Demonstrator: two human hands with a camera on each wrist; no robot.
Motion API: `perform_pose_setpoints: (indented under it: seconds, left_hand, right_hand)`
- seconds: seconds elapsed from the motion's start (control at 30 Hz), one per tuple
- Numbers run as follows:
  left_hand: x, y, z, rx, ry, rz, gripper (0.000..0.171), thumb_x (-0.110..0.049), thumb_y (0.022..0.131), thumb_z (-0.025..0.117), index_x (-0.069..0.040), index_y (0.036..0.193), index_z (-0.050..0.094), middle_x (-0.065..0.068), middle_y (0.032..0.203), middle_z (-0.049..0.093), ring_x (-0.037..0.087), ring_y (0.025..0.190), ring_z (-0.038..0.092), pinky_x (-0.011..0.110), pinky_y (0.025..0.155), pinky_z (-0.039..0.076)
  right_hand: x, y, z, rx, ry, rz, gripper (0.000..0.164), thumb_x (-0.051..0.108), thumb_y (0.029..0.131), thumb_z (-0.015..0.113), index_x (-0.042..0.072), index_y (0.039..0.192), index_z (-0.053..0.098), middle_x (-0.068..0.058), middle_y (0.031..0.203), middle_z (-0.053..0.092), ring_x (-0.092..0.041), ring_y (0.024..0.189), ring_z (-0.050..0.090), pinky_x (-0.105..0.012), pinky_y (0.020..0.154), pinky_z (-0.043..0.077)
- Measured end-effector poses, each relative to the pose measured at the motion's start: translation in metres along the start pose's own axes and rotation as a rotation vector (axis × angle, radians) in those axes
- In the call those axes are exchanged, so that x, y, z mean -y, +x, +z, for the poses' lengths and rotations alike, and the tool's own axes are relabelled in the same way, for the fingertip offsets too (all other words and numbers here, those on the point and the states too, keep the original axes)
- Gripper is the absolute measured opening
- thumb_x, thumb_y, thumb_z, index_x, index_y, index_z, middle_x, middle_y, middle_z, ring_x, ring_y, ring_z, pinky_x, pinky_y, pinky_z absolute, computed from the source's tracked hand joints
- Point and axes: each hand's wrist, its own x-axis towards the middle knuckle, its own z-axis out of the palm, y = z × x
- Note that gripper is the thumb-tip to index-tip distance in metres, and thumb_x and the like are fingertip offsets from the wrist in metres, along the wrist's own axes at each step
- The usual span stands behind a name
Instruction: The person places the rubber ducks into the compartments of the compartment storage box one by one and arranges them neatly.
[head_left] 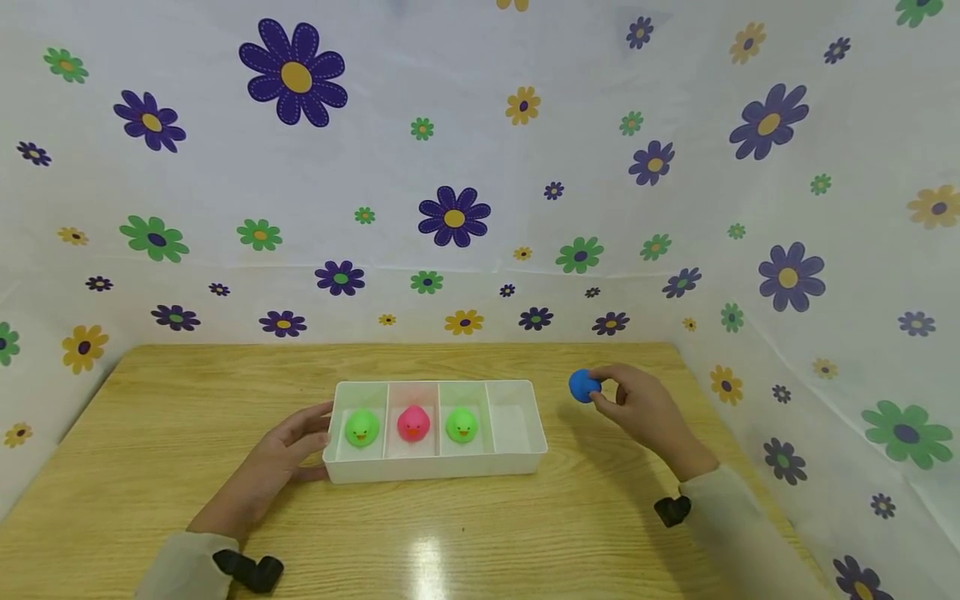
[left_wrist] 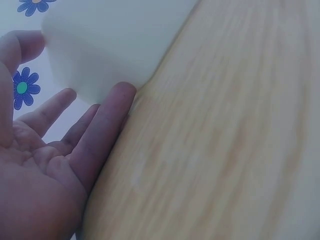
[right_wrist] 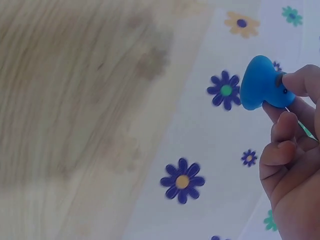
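Note:
Between thumb and fingers, my right hand [head_left: 645, 408] pinches a blue rubber duck [head_left: 583, 386] above the table, to the right of the white divided tray [head_left: 435, 467]. The right wrist view shows the duck's blue body [right_wrist: 257, 85] and a dark eye, its head partly covered by the fingers. Against the tray's left end rests my left hand [head_left: 277, 458], its fingers [left_wrist: 107, 125] fairly straight on the outer wall. From left to right, the tray's compartments hold a green duck [head_left: 362, 428], a pink duck [head_left: 413, 424] and another green duck [head_left: 462, 425]. The rightmost compartment [head_left: 516, 425] holds nothing.
The tray stands on a wood-grain table [head_left: 465, 533]. A white cloth with flower prints [head_left: 480, 158] hangs behind the table and along both sides. Small black wrist devices [head_left: 249, 571] are strapped over the sleeves.

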Motion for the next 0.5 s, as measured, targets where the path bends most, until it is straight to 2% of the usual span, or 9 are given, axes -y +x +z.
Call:
perform_pose_setpoints:
  seconds: [0.1,0.3,0.5]
  left_hand:
    - [-0.001,0.0,0.0,0.011,0.003,0.012,0.067,-0.037,0.106,0.06,-0.015,0.163,0.031,0.02,0.158,0.037,0.028,0.127,0.057,0.045,0.094,0.059]
    - [-0.001,0.0,0.0,0.005,-0.006,-0.003,0.067,-0.039,0.105,0.061,-0.018,0.162,0.033,0.017,0.158,0.038,0.033,0.131,0.054,0.046,0.096,0.058]
    - [-0.001,0.0,0.0,0.004,-0.014,-0.006,0.067,-0.038,0.105,0.061,-0.018,0.162,0.033,0.017,0.158,0.039,0.034,0.132,0.053,0.047,0.097,0.058]
  right_hand:
    - [0.011,0.003,0.002,-0.026,0.03,-0.035,0.026,0.011,0.094,0.076,0.007,0.119,0.073,0.0,0.094,0.066,-0.008,0.058,0.045,-0.025,0.05,0.039]
    - [0.033,0.008,0.003,-0.066,0.059,-0.097,0.023,0.009,0.091,0.077,0.007,0.114,0.073,0.001,0.089,0.064,-0.007,0.058,0.044,-0.025,0.05,0.038]
    - [0.052,0.011,0.008,-0.05,0.089,-0.144,0.023,0.008,0.09,0.078,0.008,0.113,0.073,-0.001,0.087,0.063,-0.007,0.06,0.044,-0.024,0.051,0.038]
